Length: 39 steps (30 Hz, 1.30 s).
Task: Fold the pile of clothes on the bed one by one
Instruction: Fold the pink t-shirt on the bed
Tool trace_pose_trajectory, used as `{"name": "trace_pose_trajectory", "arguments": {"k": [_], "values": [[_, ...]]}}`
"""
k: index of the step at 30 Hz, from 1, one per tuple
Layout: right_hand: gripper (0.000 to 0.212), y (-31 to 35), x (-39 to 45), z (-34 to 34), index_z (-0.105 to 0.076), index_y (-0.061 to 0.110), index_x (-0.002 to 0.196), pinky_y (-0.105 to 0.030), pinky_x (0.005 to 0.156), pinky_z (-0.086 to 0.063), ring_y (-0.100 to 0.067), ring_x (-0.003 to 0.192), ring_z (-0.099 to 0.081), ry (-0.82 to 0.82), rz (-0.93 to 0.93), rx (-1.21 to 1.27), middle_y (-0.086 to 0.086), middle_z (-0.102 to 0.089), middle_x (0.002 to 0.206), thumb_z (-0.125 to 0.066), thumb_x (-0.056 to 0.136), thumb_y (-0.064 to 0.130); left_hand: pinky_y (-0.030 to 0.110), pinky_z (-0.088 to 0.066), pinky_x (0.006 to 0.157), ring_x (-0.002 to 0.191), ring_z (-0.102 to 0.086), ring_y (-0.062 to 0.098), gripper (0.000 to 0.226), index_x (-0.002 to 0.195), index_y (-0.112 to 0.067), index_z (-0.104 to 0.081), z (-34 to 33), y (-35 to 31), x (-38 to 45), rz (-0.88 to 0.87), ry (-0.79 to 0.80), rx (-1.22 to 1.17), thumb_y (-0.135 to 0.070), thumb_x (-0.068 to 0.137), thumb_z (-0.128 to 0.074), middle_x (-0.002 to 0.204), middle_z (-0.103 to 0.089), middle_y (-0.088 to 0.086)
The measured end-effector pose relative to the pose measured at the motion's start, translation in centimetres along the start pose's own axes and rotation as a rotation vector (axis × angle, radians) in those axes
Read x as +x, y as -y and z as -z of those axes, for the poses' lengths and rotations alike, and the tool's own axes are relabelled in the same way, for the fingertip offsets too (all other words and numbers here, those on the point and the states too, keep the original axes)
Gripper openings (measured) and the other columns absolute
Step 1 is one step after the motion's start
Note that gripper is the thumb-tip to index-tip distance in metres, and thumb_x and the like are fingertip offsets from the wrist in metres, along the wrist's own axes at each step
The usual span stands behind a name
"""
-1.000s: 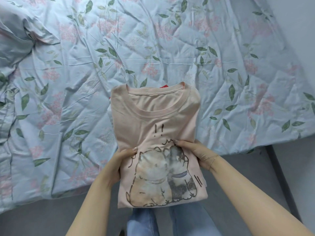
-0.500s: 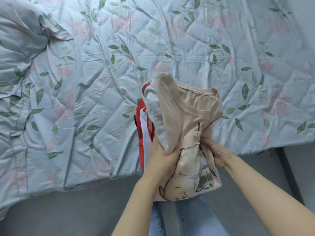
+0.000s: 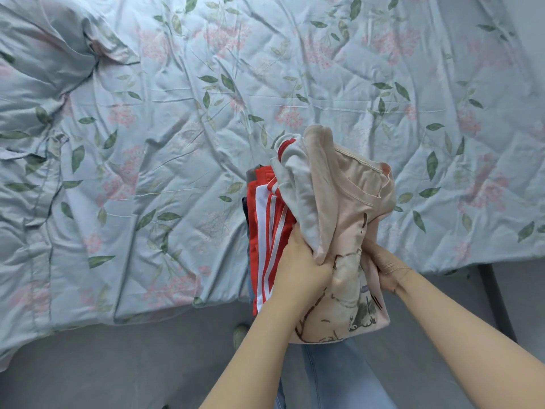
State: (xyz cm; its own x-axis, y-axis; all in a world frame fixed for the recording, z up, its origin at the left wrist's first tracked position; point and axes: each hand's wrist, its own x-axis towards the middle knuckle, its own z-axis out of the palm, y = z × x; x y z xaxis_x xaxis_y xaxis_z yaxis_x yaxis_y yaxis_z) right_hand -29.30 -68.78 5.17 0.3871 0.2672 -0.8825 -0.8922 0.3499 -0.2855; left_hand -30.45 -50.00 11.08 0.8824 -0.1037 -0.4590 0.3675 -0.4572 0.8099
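Note:
A stack of folded clothes stands tilted on its side at the near edge of the bed (image 3: 206, 119). On top lies a pale pink T-shirt (image 3: 354, 219) with a cat drawing. Beneath it show a white garment with a red-striped cuff (image 3: 295, 169) and a red garment with white stripes (image 3: 265, 231). My left hand (image 3: 300, 264) grips the stack's left side, fingers curled into the pink and white cloth. On the right side my right hand (image 3: 383, 268) holds the pink shirt, partly hidden behind the fabric.
The bed is covered with a wrinkled light blue sheet with leaves and pink flowers. A bunched pillow or duvet (image 3: 38, 60) lies at the far left. Grey floor (image 3: 118, 364) runs along the near edge. My jeans (image 3: 339, 376) show below the stack.
The stack lay flat with the pink shirt facing up; both hands have lifted and tipped it onto its side, baring the red and white layers underneath. The view has shifted a little.

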Motion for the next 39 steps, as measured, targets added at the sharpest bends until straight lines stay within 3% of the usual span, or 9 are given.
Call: {"name": "trace_pose_trajectory", "arguments": {"k": [2, 6, 11, 14, 16, 22, 30, 36, 39], "values": [[0.082, 0.0, -0.1, 0.1, -0.072, 0.003, 0.107, -0.048, 0.098, -0.047, -0.034, 0.107, -0.065, -0.002, 0.011, 0.022, -0.023, -0.066, 0.116, -0.098, 0.037, 0.034, 0.023, -0.046, 0.091, 0.109, -0.056, -0.003, 0.071, 0.136, -0.035, -0.039, 0.9, 0.5, 0.5, 0.135, 0.037, -0.255, -0.047, 0.075, -0.073, 0.124, -0.056, -0.022], [0.057, -0.5, -0.6, -0.8, -0.063, 0.002, 0.121, -0.048, 0.102, -0.046, -0.034, 0.112, -0.063, -0.105, 0.144, -0.041, -0.024, -0.066, 0.117, -0.081, 0.073, 0.026, 0.035, -0.054, 0.092, 0.106, -0.068, 0.013, 0.075, 0.133, -0.023, -0.053, 2.7, 2.4, 2.4, 0.338, 0.031, -0.611, -0.037, 0.068, -0.087, 0.116, -0.070, -0.005], [0.073, -1.4, -1.8, -2.6, -0.062, 0.009, 0.117, -0.035, 0.083, -0.057, -0.018, 0.093, -0.071, -0.381, 0.478, -0.238, -0.006, -0.075, 0.098, -0.088, 0.054, 0.037, 0.039, -0.054, 0.092, 0.105, -0.068, 0.027, 0.042, 0.118, -0.011, -0.068, 5.5, 3.5, 3.4, 0.491, 0.200, -0.675, -0.026, 0.080, -0.078, 0.111, -0.072, 0.012], [0.058, -1.5, -2.9, -3.9, -0.058, 0.015, 0.114, -0.017, 0.072, -0.055, -0.005, 0.088, -0.070, -0.413, 0.572, -0.301, 0.002, -0.073, 0.097, -0.089, 0.065, 0.017, 0.033, -0.056, 0.084, 0.104, -0.068, 0.027, 0.037, 0.118, -0.010, -0.068, 6.6, 3.7, 3.0, 0.564, 0.278, -0.766, -0.024, 0.084, -0.069, 0.115, -0.070, 0.014], [0.052, -1.5, -3.4, -4.6, -0.059, 0.012, 0.113, -0.021, 0.076, -0.056, -0.009, 0.090, -0.070, -0.395, 0.583, -0.300, 0.000, -0.073, 0.098, -0.086, 0.068, 0.008, 0.032, -0.057, 0.079, 0.100, -0.070, 0.027, 0.031, 0.110, -0.010, -0.073, 7.1, 3.7, 2.7, 0.606, 0.291, -0.814, -0.023, 0.082, -0.067, 0.112, -0.071, 0.015], [0.062, 0.3, -4.1, -4.3, -0.061, 0.006, 0.120, -0.032, 0.076, -0.057, -0.025, 0.095, -0.071, -0.139, 0.311, -0.208, -0.012, -0.073, 0.102, -0.086, 0.064, 0.013, 0.034, -0.058, 0.077, 0.093, -0.071, 0.029, 0.028, 0.102, -0.006, -0.076, 7.6, 3.2, 1.0, 0.595, 0.309, -0.839, -0.023, 0.081, -0.069, 0.106, -0.072, 0.018], [0.061, 3.9, -9.0, -5.6, -0.062, 0.004, 0.120, -0.039, 0.088, -0.054, -0.029, 0.100, -0.069, -0.044, 0.295, -0.214, -0.016, -0.072, 0.107, -0.086, 0.065, 0.016, 0.034, -0.056, 0.084, 0.098, -0.068, 0.032, 0.045, 0.110, 0.003, -0.070, 9.3, -1.4, -1.3, 0.459, 0.266, -0.744, -0.027, 0.077, -0.074, 0.109, -0.069, 0.024], [0.069, 3.6, -11.6, -8.5, -0.058, 0.013, 0.123, -0.039, 0.093, -0.053, -0.020, 0.101, -0.069, -0.077, 0.417, -0.290, -0.007, -0.072, 0.109, -0.089, 0.062, 0.014, 0.042, -0.052, 0.091, 0.109, -0.062, 0.041, 0.064, 0.118, 0.009, -0.062, 11.9, -1.7, -3.4, 0.462, 0.187, -0.772, -0.027, 0.069, -0.080, 0.117, -0.064, 0.030], [0.057, 3.2, -12.0, -10.9, -0.057, 0.030, 0.112, -0.019, 0.084, -0.053, 0.001, 0.093, -0.066, -0.099, 0.508, -0.406, 0.009, -0.069, 0.105, -0.086, 0.068, 0.011, 0.036, -0.059, 0.071, 0.089, -0.071, 0.034, 0.044, 0.103, 0.003, -0.073, 12.6, -1.9, -4.5, 0.452, 0.158, -0.801, -0.020, 0.066, -0.074, 0.099, -0.071, 0.024]]}}
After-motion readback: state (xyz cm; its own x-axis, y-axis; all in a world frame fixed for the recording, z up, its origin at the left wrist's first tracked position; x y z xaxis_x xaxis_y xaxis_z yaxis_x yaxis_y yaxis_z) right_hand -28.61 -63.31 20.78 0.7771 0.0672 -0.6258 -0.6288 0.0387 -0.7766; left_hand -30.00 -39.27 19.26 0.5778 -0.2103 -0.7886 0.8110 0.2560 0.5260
